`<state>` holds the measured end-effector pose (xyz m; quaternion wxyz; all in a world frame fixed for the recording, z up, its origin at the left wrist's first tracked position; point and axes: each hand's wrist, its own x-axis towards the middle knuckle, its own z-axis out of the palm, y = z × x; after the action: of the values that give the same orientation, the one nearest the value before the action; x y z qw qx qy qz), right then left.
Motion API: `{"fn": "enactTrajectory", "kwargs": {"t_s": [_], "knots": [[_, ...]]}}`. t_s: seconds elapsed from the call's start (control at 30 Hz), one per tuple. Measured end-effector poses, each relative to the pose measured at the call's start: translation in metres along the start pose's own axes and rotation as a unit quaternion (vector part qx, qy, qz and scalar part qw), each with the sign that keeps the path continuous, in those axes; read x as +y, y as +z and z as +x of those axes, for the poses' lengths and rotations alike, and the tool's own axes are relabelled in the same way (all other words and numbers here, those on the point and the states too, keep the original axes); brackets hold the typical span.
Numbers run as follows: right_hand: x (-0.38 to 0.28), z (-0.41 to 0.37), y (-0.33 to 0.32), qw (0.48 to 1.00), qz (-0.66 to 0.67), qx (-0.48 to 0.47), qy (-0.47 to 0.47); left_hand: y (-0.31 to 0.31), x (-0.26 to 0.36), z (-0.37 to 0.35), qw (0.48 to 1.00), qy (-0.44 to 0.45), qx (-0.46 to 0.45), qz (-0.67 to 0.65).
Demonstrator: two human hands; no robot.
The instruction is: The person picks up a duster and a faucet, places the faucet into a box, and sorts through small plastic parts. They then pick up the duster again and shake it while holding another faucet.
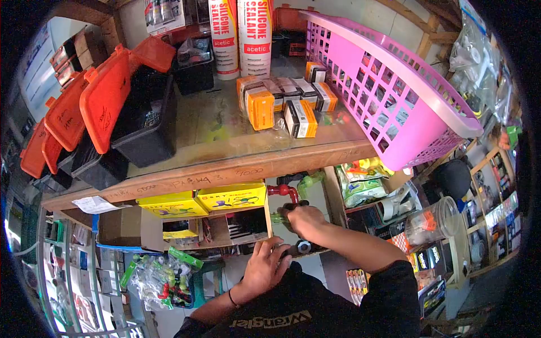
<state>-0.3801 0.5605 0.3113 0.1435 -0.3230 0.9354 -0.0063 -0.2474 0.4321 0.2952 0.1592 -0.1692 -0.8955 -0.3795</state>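
Note:
A compartment [318,207] beneath the shelf top holds a red plastic tap [283,192] and a pale green tap [310,181]. Inside it my right hand [304,221] is closed, fingers bent downward beside the green and dark pieces; what it grips is hidden. At the compartment's front edge, my left hand [266,265] has its fingers curled about a dark rounded piece that I cannot make out. A black round piece with a pale centre [304,247] lies between the two hands.
Yellow boxes [232,196] stand left of the compartment. Above, the wooden shelf [214,163] bears black bins [147,127] with orange lids, small orange boxes [261,110], silicone sealant tubes [255,39] and a pink basket [389,84]. Bagged taps [163,279] hang low left; a clear jar [431,221] stands right.

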Motion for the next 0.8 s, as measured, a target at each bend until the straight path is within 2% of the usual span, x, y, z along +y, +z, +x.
{"fn": "enactTrajectory", "kwargs": {"t_s": [0.23,0.33,0.43,0.5,0.6,0.8], "knots": [[0.002,0.006,0.011,1.0,-0.014,0.01,-0.002,0.001,0.0,0.001,1.0,0.011,0.003,0.025],[0.003,0.008,0.013,0.999,-0.027,-0.019,0.02,0.0,0.001,0.002,0.999,0.013,0.004,0.031],[0.0,-0.01,0.0,0.998,-0.056,0.005,-0.022,0.001,0.0,0.001,0.999,0.009,0.004,0.033],[0.0,-0.023,-0.005,0.997,-0.029,0.073,-0.007,0.002,0.0,0.0,1.0,0.008,0.012,0.025],[0.009,-0.032,-0.004,0.996,-0.034,0.078,0.018,-0.002,0.001,0.002,1.0,0.013,0.008,0.023],[0.018,-0.038,-0.009,0.997,-0.015,0.0,0.075,0.001,0.0,0.003,1.0,0.011,0.004,0.027]]}}
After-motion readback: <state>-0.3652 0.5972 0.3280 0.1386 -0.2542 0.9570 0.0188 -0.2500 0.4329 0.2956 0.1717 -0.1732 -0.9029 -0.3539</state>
